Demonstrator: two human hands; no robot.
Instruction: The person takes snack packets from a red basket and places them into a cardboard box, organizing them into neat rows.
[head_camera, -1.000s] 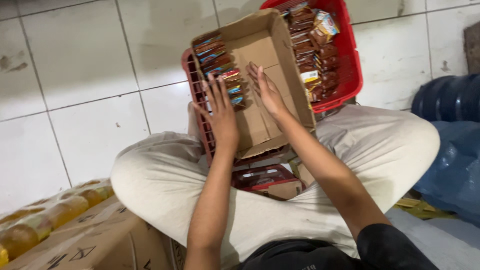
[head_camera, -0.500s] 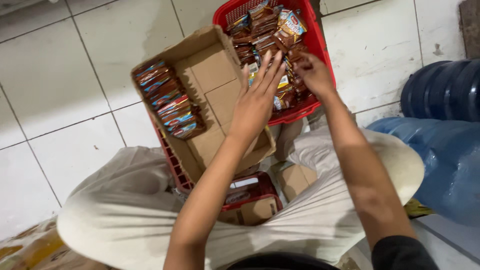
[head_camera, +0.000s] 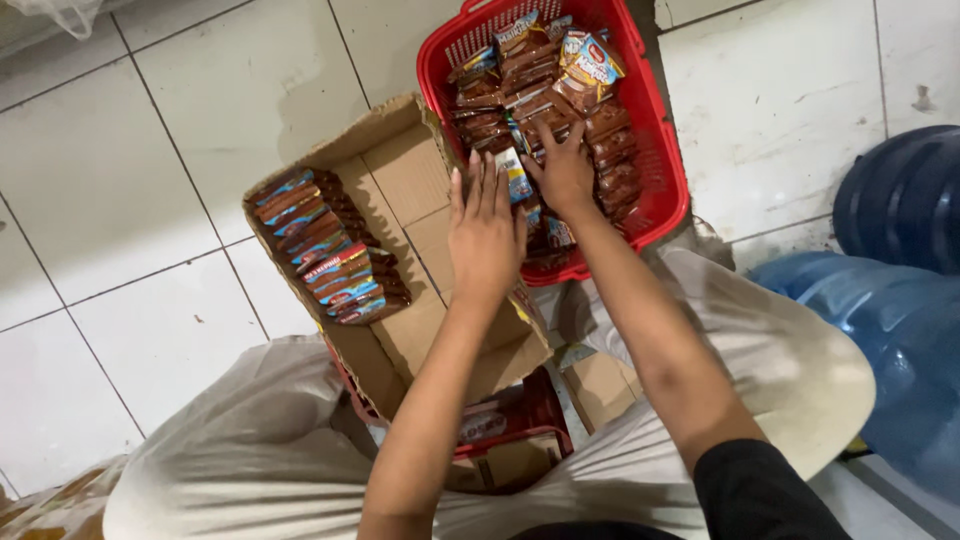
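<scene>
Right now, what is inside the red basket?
The red basket holds brown snack packets piled in rows. Both hands, left and right, lie over the near packets, so those beneath them and the basket's bottom cannot be seen.

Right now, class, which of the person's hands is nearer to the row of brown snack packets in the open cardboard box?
Left. The left hand hovers at the cardboard box's right edge, beside the row of brown snack packets. The right hand is farther away, inside the red plastic basket.
</scene>
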